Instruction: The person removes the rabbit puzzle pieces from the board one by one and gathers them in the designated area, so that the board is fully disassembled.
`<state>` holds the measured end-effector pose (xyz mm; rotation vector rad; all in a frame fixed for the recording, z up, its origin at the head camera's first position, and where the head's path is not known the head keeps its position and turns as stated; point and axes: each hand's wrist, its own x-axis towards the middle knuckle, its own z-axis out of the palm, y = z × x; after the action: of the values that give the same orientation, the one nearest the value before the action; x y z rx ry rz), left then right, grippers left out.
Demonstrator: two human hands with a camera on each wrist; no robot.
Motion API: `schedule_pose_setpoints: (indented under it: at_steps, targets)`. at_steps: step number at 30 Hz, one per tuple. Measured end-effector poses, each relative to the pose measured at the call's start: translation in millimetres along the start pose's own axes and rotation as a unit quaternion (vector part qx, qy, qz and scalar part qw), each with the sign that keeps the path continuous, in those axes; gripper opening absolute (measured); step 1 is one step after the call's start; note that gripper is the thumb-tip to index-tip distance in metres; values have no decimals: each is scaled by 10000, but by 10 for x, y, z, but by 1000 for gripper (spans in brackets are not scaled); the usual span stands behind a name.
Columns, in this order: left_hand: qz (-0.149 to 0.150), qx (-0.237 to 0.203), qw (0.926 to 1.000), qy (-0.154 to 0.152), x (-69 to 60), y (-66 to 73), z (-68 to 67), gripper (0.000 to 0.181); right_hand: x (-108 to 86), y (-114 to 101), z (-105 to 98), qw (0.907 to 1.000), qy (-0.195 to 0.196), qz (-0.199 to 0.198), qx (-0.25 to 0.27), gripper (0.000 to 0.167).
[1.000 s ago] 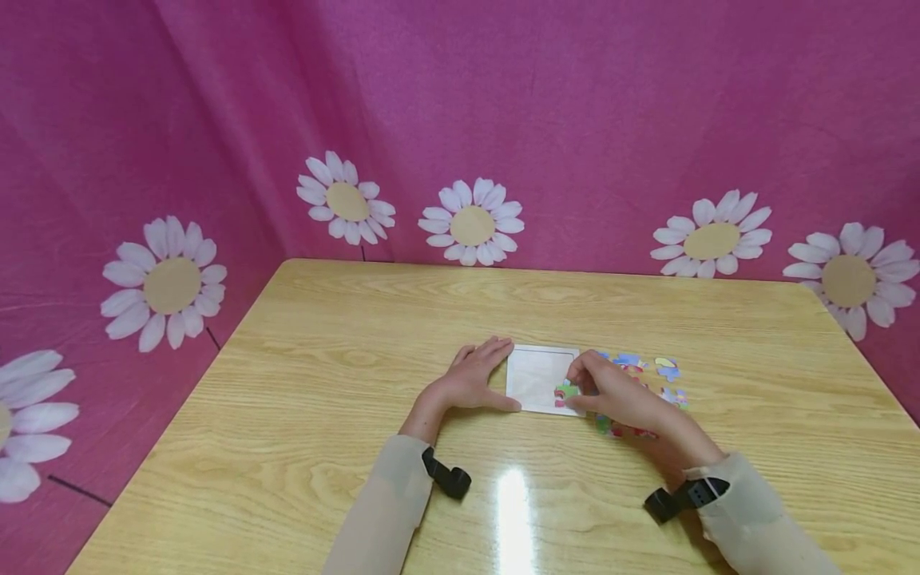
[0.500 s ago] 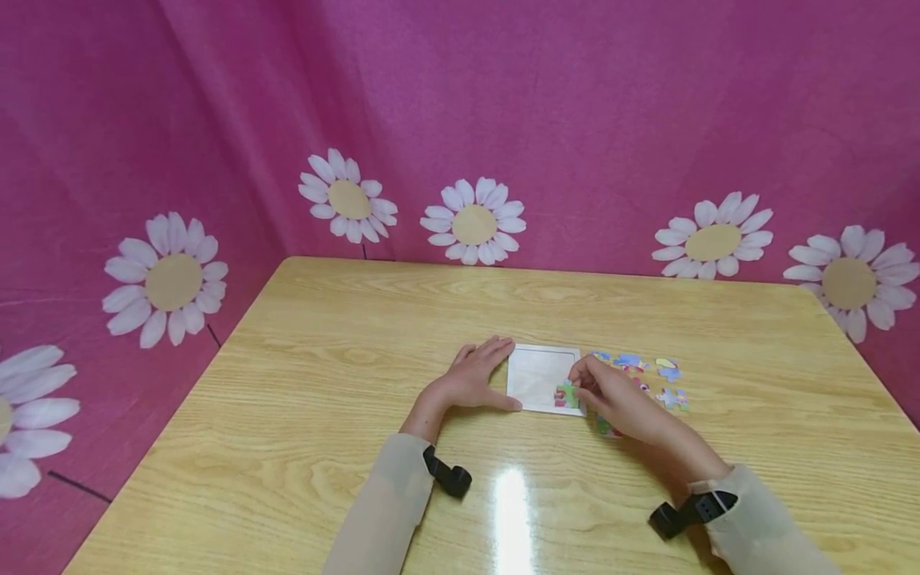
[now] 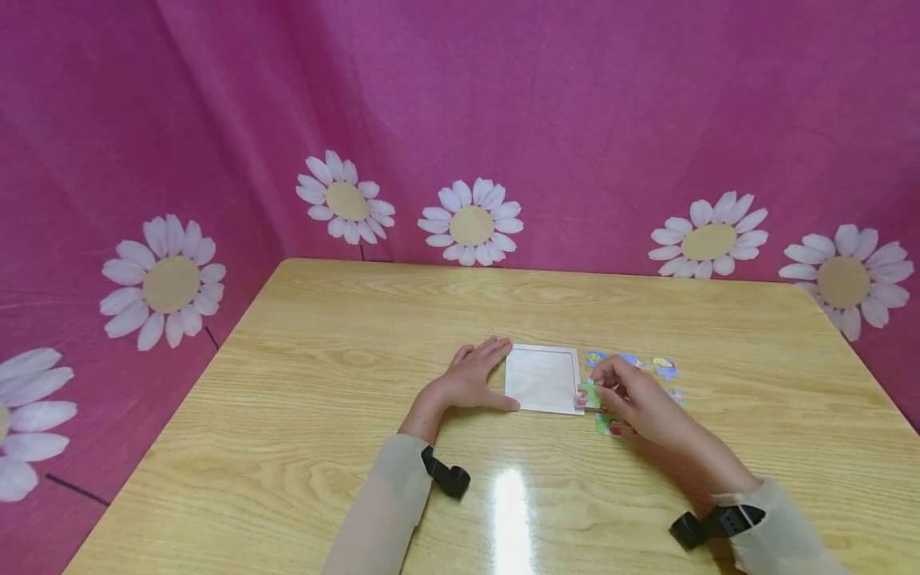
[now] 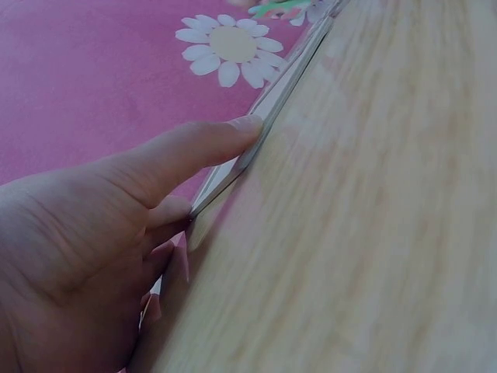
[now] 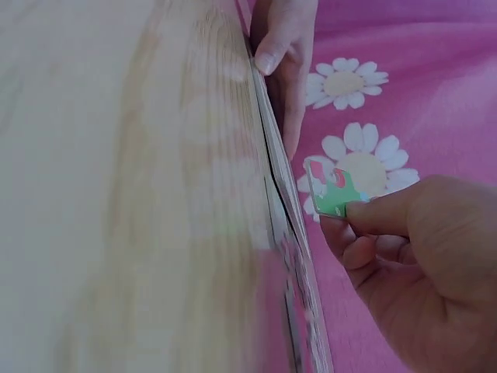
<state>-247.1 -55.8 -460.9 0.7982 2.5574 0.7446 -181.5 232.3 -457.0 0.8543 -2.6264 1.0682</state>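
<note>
A white puzzle tray [image 3: 541,378] with a thin inner border lies flat on the table. My left hand [image 3: 476,377] rests at its left side, with thumb and fingers spread straight to the two left corners. In the left wrist view the thumb [image 4: 198,148] touches the tray's edge. My right hand [image 3: 640,399] pinches a green and pink jigsaw puzzle piece [image 3: 591,395] between thumb and fingers, at the tray's right edge. The right wrist view shows this puzzle piece [image 5: 335,190] lifted above the surface. More puzzle pieces [image 3: 664,366] lie to the right, partly hidden by the right hand.
The wooden table [image 3: 345,351] stands against a magenta cloth [image 3: 575,104] printed with large white daisies. Each wrist wears a black strap with a camera [image 3: 453,481]. A bright light reflection lies on the near tabletop.
My right hand has drawn the puzzle piece rightward, from the tray's lower right corner to its right edge, and some loose pieces are differently covered. The left hand has stayed in place.
</note>
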Motion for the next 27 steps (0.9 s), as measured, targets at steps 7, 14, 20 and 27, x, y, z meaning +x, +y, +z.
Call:
schedule_pose_setpoints:
  at_steps: [7, 14, 20, 27]
  targets:
    - [22, 7, 10000, 18, -8, 8, -9, 99, -165, 42, -125, 9997, 154, 138, -129, 17]
    - [45, -21, 10000, 21, -6, 10, -11, 99, -336, 81, -263, 9982, 176, 446, -355, 19]
    - [60, -23, 10000, -2, -8, 23, -12, 99, -485, 149, -366, 9963, 373, 524, -568, 20]
    - [61, -50, 10000, 26, -11, 17, -8, 98, -620, 225, -445, 9957, 476, 339, -725, 23]
